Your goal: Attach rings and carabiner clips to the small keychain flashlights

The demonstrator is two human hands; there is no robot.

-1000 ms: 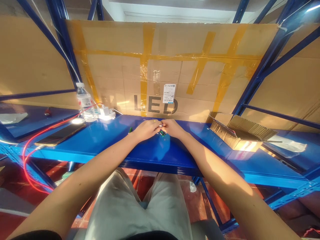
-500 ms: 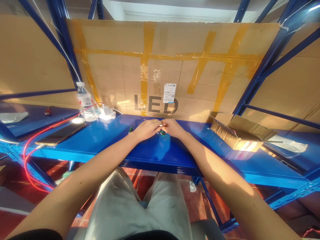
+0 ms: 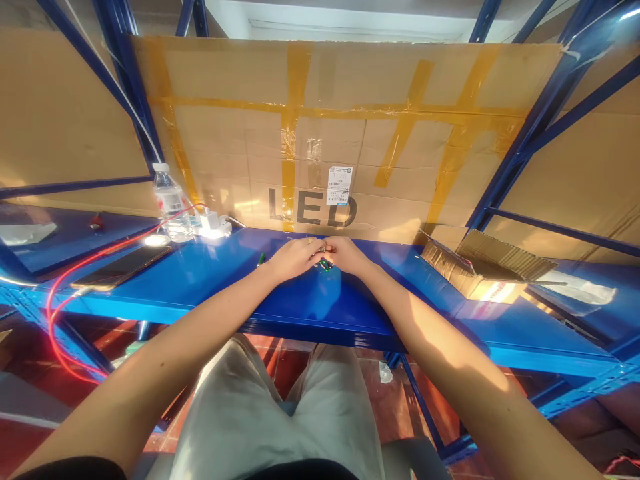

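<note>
My left hand (image 3: 295,257) and my right hand (image 3: 346,256) meet fingertip to fingertip over the middle of the blue metal shelf (image 3: 310,303). Both are closed in a pinch on a tiny part (image 3: 323,251) held between them, too small to name. A small green piece (image 3: 325,266) shows just under the fingers. Another small green bit (image 3: 261,259) lies on the shelf left of my left wrist.
A water bottle (image 3: 170,203), a white charger (image 3: 214,225) with a red cable (image 3: 75,280) and a phone (image 3: 120,268) lie at the left. An open cardboard box (image 3: 480,270) sits at the right. A taped cardboard sheet marked LED (image 3: 313,208) stands behind.
</note>
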